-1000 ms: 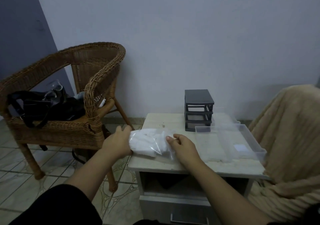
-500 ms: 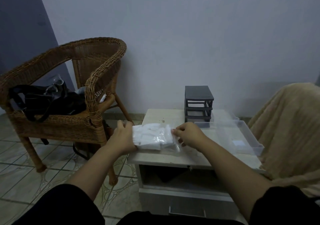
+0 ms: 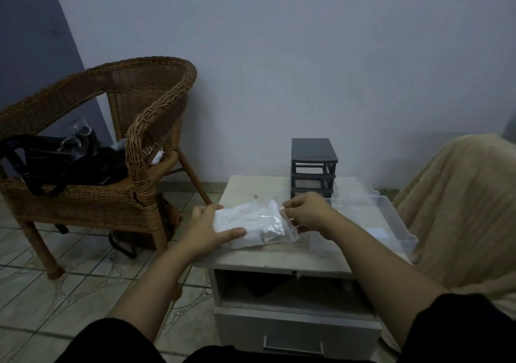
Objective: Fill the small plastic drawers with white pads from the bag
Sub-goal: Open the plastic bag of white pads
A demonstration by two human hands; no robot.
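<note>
- Pads, white, filled a clear plastic bag (image 3: pixel 252 224) that lay on the near left part of the small table (image 3: pixel 279 253)
- the left hand (image 3: pixel 208 230) clasped the bag's left end, thumb laid across its near side and fingers behind
- the right hand (image 3: pixel 308 211) pinched the bag's upper right edge between thumb and fingertips
- clear plastic drawers (image 3: pixel 391 223) sat empty on the table just right of the bag, out of their frame
- the dark drawer frame (image 3: pixel 312 167) stood upright at the table's far edge, behind the right hand
- a wicker chair (image 3: pixel 117 150) carrying a black bag (image 3: pixel 61 164) stood on the tiled floor to the left
- a beige blanket (image 3: pixel 460 203) covered something to the right of the table
</note>
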